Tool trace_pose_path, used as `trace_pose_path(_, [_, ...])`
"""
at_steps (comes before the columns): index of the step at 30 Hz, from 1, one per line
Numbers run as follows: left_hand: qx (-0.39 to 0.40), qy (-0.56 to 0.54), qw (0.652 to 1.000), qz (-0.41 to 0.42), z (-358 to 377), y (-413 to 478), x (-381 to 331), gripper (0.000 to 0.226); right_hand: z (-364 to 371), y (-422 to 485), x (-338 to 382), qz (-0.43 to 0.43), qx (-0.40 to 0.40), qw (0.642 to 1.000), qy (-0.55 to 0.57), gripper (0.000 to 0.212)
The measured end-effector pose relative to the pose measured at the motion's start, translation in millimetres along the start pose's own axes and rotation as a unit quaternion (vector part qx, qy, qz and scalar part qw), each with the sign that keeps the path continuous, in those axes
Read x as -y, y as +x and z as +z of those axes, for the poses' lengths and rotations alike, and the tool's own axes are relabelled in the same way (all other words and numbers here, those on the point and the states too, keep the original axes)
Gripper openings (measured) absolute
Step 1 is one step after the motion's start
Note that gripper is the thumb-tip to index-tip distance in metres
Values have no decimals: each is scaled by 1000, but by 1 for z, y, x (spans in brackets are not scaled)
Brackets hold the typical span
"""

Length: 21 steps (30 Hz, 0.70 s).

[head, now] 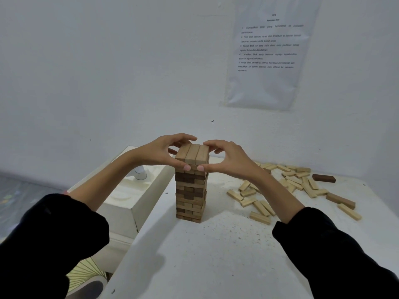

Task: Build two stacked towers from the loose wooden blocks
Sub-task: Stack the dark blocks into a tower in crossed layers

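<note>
A tall tower of wooden blocks (191, 195) stands on the white table (216, 255), its layers crossing in light and dark wood. Its top layer (192, 153) is three light blocks side by side. My left hand (160, 153) grips that top layer from the left, thumb on the near end and fingers curled over the far end. My right hand (230, 159) grips it from the right in the same way. Several loose wooden blocks (289, 186) lie scattered on the table to the right. Only one tower is in view.
A dark brown block (323, 178) lies at the far right of the pile. A white box-like stand (133, 190) with a small white bottle (140, 172) sits left of the table. A printed sheet (267, 52) hangs on the wall behind.
</note>
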<state>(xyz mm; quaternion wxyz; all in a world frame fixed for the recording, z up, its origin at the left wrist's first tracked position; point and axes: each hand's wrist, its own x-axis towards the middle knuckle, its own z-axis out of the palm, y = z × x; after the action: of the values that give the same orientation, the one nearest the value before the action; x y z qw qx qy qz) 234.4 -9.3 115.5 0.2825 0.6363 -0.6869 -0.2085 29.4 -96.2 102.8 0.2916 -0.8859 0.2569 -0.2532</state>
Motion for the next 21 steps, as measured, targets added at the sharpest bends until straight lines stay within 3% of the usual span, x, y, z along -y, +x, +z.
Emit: trace_pose_path(21, [17,-10,1000,-3,-2,0,-6,67,-2,4,2,-4,28,1000,1,62])
